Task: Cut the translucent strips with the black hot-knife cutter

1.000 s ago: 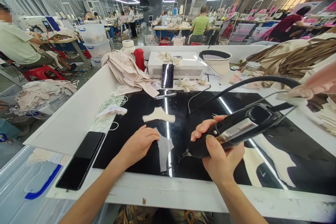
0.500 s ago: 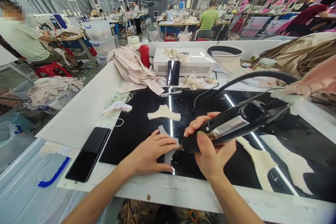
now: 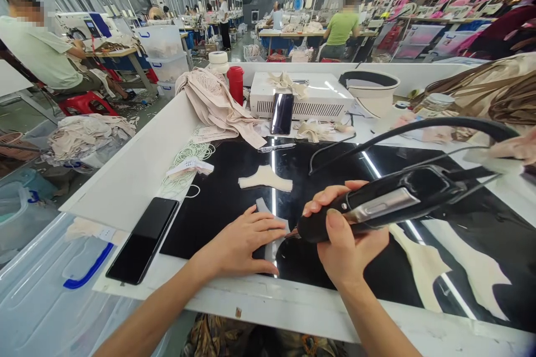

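My left hand (image 3: 247,240) lies flat with its fingers spread over a small grey-white piece (image 3: 263,207) on the black glossy sheet (image 3: 218,209). In my right hand (image 3: 345,240) is a black corded tool (image 3: 389,201) with a silver strip, its thin tip pointing left near the piece, beside my left fingertips. Beyond my left hand sits a cream curved fabric piece (image 3: 266,178). Two longer pieces, one cream (image 3: 422,270) and one white (image 3: 471,262), lie to the right of my right hand.
A black phone (image 3: 142,241) rests at the left edge. Behind stand a white box (image 3: 299,101), a smaller phone (image 3: 282,114), a red bottle (image 3: 235,85) and piled fabric (image 3: 218,103). Another person's hand (image 3: 517,150) is at the right by the cable. Co-workers sit farther back.
The black tool and my right hand have moved slightly right, with the tip a little farther from my left fingers. The view has shifted slightly. My left hand stays on the piece.
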{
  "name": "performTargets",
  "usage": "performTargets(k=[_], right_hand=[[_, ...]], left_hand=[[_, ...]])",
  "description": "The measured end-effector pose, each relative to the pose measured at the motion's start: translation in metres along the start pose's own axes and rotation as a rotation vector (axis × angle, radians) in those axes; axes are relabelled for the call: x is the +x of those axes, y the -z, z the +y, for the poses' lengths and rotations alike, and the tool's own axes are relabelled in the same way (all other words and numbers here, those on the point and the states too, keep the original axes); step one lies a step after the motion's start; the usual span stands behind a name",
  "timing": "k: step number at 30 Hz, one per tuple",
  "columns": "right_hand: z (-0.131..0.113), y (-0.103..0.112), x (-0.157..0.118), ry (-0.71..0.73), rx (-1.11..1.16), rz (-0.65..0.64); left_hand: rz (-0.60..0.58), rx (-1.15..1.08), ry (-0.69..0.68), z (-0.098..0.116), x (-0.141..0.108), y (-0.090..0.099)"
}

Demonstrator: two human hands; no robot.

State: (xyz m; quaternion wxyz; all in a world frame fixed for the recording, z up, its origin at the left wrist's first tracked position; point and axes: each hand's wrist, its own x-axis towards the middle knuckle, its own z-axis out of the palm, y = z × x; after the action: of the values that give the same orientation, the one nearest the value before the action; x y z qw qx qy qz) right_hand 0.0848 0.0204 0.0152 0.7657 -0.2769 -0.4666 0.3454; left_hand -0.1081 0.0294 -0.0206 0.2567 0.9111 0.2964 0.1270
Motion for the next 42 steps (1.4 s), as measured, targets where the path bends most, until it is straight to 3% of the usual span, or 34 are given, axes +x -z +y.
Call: performTargets(k=[42], right_hand=[[-0.003, -0.011, -0.019, -0.086, 0.035, -0.03]], left_hand=[[-0.028, -0.034, -0.038, -0.006, -0.005, 0.002]])
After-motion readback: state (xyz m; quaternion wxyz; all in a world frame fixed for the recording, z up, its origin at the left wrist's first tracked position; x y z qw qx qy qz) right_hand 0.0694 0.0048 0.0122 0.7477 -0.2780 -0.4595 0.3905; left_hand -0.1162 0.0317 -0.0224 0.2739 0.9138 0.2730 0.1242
